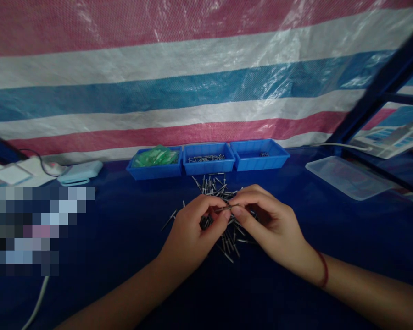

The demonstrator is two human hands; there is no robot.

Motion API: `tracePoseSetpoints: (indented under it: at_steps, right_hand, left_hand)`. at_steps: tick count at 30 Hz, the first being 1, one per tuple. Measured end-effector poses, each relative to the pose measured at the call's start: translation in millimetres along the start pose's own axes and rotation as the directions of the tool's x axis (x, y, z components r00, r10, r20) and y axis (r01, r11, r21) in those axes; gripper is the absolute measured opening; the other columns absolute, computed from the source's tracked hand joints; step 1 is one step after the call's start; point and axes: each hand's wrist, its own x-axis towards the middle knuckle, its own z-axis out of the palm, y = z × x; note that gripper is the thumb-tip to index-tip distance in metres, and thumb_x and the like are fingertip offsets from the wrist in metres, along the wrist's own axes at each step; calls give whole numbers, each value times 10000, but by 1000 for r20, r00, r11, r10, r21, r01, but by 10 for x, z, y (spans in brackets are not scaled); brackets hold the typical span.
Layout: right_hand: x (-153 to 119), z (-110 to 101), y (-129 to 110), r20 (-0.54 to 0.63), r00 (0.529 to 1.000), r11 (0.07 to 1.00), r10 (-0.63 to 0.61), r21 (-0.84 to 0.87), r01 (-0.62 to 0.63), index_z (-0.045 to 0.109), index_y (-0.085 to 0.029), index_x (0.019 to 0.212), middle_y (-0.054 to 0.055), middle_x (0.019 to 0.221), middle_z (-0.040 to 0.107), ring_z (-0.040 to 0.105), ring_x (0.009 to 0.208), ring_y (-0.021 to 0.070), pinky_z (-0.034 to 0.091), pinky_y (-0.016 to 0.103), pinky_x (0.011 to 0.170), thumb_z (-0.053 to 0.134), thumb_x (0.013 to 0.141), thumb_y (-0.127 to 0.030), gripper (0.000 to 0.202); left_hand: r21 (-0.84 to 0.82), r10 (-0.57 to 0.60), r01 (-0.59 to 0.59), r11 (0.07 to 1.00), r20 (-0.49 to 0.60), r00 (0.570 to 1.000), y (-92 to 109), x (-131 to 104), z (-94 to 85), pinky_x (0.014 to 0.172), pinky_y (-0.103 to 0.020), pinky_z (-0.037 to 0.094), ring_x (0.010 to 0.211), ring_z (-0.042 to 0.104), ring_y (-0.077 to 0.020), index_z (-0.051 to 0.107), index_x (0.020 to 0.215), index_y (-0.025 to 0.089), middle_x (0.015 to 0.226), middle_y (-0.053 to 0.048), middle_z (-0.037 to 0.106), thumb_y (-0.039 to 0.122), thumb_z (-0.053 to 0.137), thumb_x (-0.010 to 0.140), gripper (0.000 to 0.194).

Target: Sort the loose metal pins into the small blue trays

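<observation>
Over a loose pile of thin metal blind rivets, my two hands meet at the fingertips. My left hand pinches one end of a thin rivet between thumb and index finger. The thumb and fingers of my right hand close on the same rivet from the other side. It lies roughly level, mostly covered by the fingertips. Part of the pile is hidden behind both hands.
Three blue bins stand at the back: the left bin holds green plastic bags, the middle bin rivets, the right bin a few small parts. A clear plastic lid lies right; a light-blue device and cable lie left.
</observation>
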Motion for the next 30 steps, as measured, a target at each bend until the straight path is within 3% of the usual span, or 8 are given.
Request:
tracePoseSetpoints:
  at_steps: [7, 13, 17, 19, 21, 24, 27, 30]
  right_hand:
    - [26, 9, 16, -2, 1000, 999, -2, -32, 2, 610, -229, 888, 14, 836, 582, 560, 744, 134, 459, 282, 637, 575, 821, -177, 92]
    - [29, 30, 20, 24, 1000, 999, 7, -49, -6, 614, -222, 880, 14, 827, 582, 560, 739, 131, 471, 282, 655, 567, 829, -191, 76]
    - [51, 32, -1, 81, 997, 999, -18, -38, 21, 622, -217, 876, 18, 817, 598, 577, 769, 137, 478, 291, 689, 540, 848, -198, 89]
    - [124, -11, 25, 41, 999, 996, -35, -75, 38, 620, -218, 865, 21, 824, 612, 583, 781, 142, 478, 299, 705, 528, 856, -211, 92]
    - [256, -112, 109, -95, 994, 983, -59, -178, 42, 618, -218, 841, 27, 841, 631, 588, 800, 156, 472, 316, 725, 518, 862, -236, 103]
    - [519, -367, 345, -331, 935, 915, -125, -402, -20, 629, -210, 807, 42, 810, 647, 590, 761, 178, 467, 329, 691, 499, 865, -295, 166]
    - [716, -656, 625, -298, 937, 754, -184, -654, -60, 653, -180, 817, 71, 787, 646, 583, 712, 201, 459, 363, 700, 509, 843, -323, 205]
    - [745, -847, 811, -253, 950, 648, -181, -757, -78, 656, -157, 930, 91, 807, 639, 571, 709, 220, 458, 386, 705, 518, 820, -326, 245]
  left_hand:
    - [66, 65, -57, 996, -118, 991, 4, -15, -19, 657, -242, 460, 711, 580, -114, 579, 847, 194, 794, 5, 612, 166, 569, 809, 48]
    - [66, 119, -112, 992, -128, 985, -1, -10, -28, 643, -238, 454, 707, 565, -114, 565, 846, 197, 788, 4, 592, 154, 544, 822, 54]
    - [28, 78, -76, 997, -96, 992, -16, -18, -22, 699, -270, 464, 769, 575, -134, 544, 956, 209, 851, -14, 600, 189, 504, 850, 114]
    - [-8, 33, -34, 999, -96, 995, -18, -28, -11, 727, -287, 470, 794, 579, -142, 502, 1046, 207, 892, -26, 596, 206, 496, 854, 193]
    - [-36, 4, -8, 999, -95, 995, -17, -36, 2, 725, -290, 475, 779, 576, -137, 471, 1089, 206, 905, -29, 587, 208, 492, 852, 238]
    - [-45, -10, 7, 999, -61, 998, -10, -43, 17, 703, -287, 477, 733, 567, -127, 470, 1087, 211, 896, -29, 586, 198, 485, 853, 235]
    - [-50, -10, 9, 999, -7, 1000, 7, -46, 18, 678, -276, 483, 705, 565, -120, 479, 1086, 212, 910, -35, 592, 197, 482, 856, 230]
    - [-6, -3, 3, 1000, 52, 999, 23, -26, -36, 645, -251, 485, 694, 571, -116, 495, 1084, 211, 908, -29, 603, 197, 481, 858, 227]
